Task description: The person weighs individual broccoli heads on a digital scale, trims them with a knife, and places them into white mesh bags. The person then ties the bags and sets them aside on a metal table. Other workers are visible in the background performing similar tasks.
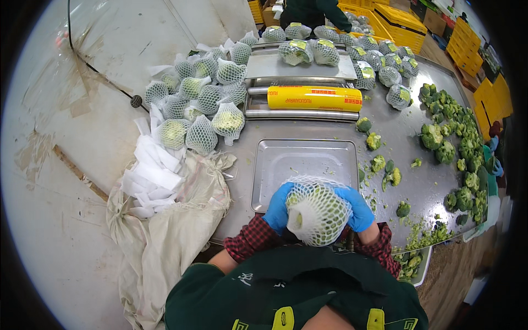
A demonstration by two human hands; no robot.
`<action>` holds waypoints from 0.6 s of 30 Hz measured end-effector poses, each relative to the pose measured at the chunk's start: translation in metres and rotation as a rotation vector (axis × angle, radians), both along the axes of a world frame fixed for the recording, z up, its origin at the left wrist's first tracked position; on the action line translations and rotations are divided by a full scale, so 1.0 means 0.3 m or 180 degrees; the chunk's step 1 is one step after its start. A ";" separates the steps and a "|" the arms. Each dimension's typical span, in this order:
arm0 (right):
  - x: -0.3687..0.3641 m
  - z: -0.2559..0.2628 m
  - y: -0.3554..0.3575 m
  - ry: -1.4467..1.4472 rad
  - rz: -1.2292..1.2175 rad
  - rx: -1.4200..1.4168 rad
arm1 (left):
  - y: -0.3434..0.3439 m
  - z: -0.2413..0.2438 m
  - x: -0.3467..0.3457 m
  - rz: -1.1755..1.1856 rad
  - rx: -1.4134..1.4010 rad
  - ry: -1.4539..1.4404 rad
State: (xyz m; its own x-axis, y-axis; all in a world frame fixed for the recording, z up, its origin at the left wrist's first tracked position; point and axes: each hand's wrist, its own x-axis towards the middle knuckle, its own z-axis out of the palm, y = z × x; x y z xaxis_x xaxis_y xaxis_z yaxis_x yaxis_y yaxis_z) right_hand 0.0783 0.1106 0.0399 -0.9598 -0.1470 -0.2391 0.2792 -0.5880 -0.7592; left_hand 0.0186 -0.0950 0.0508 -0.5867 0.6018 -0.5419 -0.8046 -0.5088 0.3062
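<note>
A broccoli head in a white foam net sleeve [324,214] is held between my two hands, close to my chest. My left hand [278,208], in a blue glove, grips its left side. On its right side lies my right hand [358,208], gloved the same way. The net covers the head, with green showing through the mesh and its gathered end turned toward the lower left. Just beyond my hands, a shallow metal tray [305,144] rests on the steel table, partly hidden by them. A yellow roll of cling wrap [314,98] sits in the wrapping stand behind the tray.
Netted broccoli heads [202,99] crowd the left, above a woven sack [185,206] of white foam sleeves [156,173]. Wrapped, labelled heads [373,60] stand at the back right. Loose broccoli florets [464,148] line the table's right side. A person [309,12] stands beyond the table.
</note>
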 end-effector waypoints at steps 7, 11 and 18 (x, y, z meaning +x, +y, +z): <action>-0.079 -0.078 -0.127 -0.0230 0.0212 0.0051 | -0.121 -0.049 -0.068 0.0446 -0.2051 0.3906; -0.184 -0.041 -0.175 -0.0049 0.0478 0.0879 | -0.228 0.018 -0.344 0.0029 -0.4450 0.5365; 0.044 0.004 0.173 -0.0281 -0.0311 0.1483 | -0.696 -0.071 -1.419 0.1969 -0.1500 0.2370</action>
